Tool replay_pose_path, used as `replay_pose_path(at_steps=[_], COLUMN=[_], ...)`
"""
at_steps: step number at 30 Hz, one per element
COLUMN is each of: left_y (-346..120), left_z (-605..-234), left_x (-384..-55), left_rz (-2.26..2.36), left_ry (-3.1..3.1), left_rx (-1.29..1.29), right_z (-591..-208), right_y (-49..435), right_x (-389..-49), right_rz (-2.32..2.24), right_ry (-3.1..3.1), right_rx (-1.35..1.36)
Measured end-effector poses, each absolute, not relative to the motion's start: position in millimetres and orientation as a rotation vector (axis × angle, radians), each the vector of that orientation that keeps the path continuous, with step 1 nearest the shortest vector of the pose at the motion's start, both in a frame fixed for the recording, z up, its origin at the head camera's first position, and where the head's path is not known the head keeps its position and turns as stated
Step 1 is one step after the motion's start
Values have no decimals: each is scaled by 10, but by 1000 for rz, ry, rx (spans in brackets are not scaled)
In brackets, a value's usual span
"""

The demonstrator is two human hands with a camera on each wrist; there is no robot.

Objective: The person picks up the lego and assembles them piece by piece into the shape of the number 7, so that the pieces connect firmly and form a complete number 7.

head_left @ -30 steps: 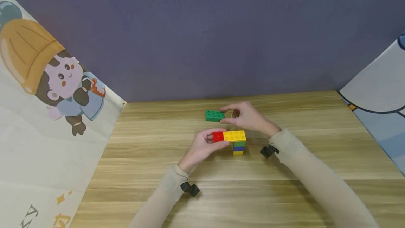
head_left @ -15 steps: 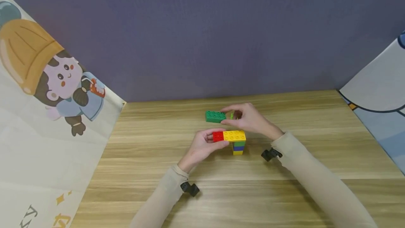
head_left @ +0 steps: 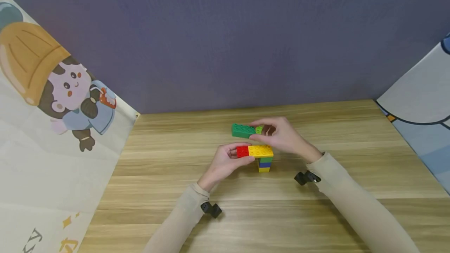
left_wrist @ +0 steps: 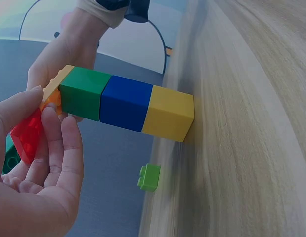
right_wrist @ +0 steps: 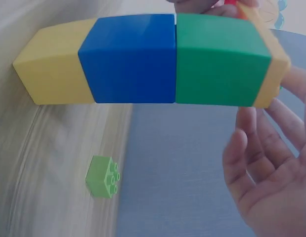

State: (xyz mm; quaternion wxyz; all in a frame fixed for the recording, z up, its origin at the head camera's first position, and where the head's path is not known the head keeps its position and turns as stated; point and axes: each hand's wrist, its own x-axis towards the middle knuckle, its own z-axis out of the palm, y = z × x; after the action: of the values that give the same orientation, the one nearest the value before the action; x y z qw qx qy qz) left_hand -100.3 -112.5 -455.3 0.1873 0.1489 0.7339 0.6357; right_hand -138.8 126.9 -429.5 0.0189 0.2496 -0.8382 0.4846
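Head view: green brick (head_left: 243,130) juts leftward from the right grip (head_left: 281,134)

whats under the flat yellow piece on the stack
Under its right end: a green block, a blue block, then a yellow block on the table. Part of its underside, near the red piece, is hidden by the left hand.

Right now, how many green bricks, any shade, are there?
3: a long green brick pinched by the right hand, a short green brick on the blue brick, and a lime brick on the table. Others may be hidden.
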Motion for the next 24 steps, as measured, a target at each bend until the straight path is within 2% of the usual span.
replay_pose_path(at_steps=[24], left_y=[-1131], left_z=[-4560], left_x=[-1004], left_rz=[1797], left_ry=[2059], left_rx=[477], right_z=[-4354], right_y=[1329], right_x=[-1065], right_rz=[1621], right_ry=[-2516], right_rx=[771])
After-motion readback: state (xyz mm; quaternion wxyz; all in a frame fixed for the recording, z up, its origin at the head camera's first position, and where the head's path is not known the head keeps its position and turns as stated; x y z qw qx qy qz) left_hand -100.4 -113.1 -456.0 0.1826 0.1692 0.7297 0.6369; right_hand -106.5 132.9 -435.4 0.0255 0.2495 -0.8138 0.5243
